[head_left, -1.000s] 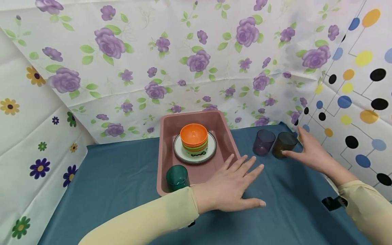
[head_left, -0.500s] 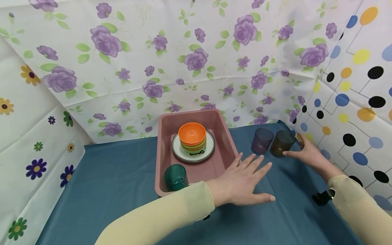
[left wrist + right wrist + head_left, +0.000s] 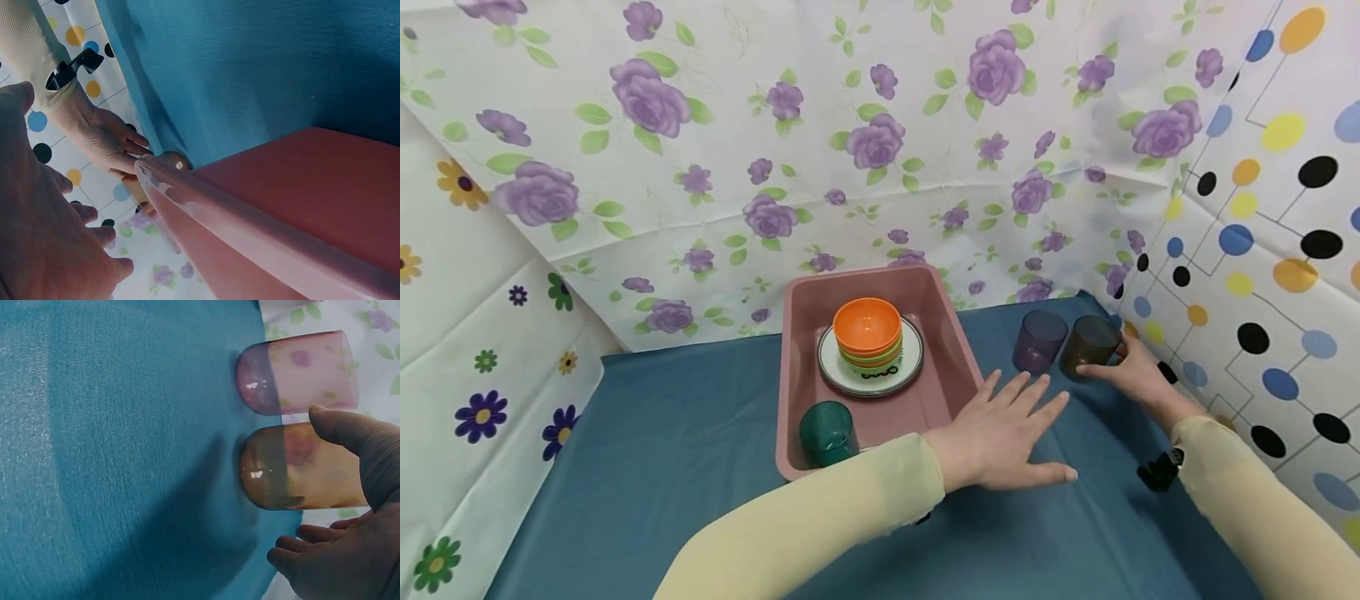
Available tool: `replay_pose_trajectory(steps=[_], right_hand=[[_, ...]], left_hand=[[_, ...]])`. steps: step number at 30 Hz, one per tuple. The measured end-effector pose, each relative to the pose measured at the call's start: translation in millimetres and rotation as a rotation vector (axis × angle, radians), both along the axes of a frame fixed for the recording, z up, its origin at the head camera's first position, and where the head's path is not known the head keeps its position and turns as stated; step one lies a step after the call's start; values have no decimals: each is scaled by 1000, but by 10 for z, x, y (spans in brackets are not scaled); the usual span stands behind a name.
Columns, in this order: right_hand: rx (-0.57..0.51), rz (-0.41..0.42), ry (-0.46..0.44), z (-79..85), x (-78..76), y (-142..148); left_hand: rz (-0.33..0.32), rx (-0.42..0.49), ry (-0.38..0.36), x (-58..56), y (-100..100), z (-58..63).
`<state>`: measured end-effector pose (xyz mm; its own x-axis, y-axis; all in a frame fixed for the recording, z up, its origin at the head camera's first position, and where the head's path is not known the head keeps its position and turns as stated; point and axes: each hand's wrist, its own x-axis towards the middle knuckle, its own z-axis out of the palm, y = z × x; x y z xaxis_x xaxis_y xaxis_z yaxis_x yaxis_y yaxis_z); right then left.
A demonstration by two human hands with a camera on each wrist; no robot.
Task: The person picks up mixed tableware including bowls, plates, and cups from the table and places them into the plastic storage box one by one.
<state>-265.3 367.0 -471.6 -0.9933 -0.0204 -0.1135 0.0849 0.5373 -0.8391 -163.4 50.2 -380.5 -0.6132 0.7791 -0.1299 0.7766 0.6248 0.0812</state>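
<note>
Two see-through tumblers stand upright side by side at the table's back right: a purple tumbler (image 3: 1040, 342) and, to its right, a brown tumbler (image 3: 1090, 348). My right hand (image 3: 1126, 372) holds the brown tumbler, its thumb across the near side and its index finger at the far right side; the lower fingers stand apart from it in the right wrist view. My left hand (image 3: 1003, 437), palm down with fingers straight and spread, hovers by the right front corner of a pink tub (image 3: 917, 412) and holds nothing.
Inside the tub, stacked bowls (image 3: 867, 327) with an orange one on top sit on a white plate (image 3: 830, 367). A green tumbler (image 3: 827, 433) stands at the tub's front left. Blue cloth (image 3: 692, 450) covers the table; patterned sheets (image 3: 1210, 333) rise behind and beside it.
My right hand has moved left and inward until its thumb and finger meet the brown tumbler. My left hand has shifted slightly right, still spread. The head view has turned a little.
</note>
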Motion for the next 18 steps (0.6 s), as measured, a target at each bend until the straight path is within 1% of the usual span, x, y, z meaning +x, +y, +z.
replay_pose_trajectory(steps=[9, 18], right_hand=[[-15, -52, -63, -67, -70, -58], [0, -61, -75, -91, -82, -82]], left_hand=[[11, -18, 1, -18, 31, -9], [13, -16, -3, -18, 44, -42]])
